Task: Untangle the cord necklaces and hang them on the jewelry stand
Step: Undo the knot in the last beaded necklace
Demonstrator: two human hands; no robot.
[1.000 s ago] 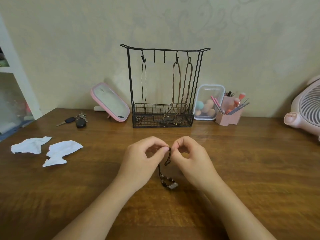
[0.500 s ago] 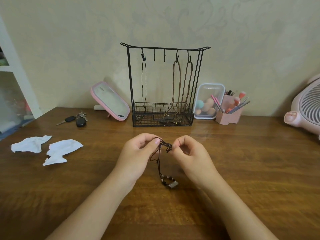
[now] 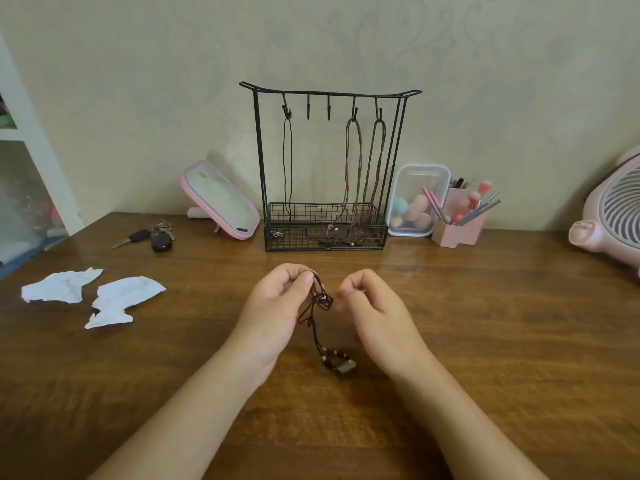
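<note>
A brown wooden table (image 3: 519,341) is set against the wall. At its back, a wire stand (image 3: 259,161) is flanked by a pink mirror (image 3: 220,199) on the left and a clear box (image 3: 417,183) and pink holder (image 3: 457,233) on the right. Keys (image 3: 152,237) and two tissue scraps (image 3: 62,285) (image 3: 123,299) are spread at left, and a pink fan (image 3: 609,216) is placed at far right. In the middle, a necklace (image 3: 343,364) appears to be rested by its pendant end.
</note>
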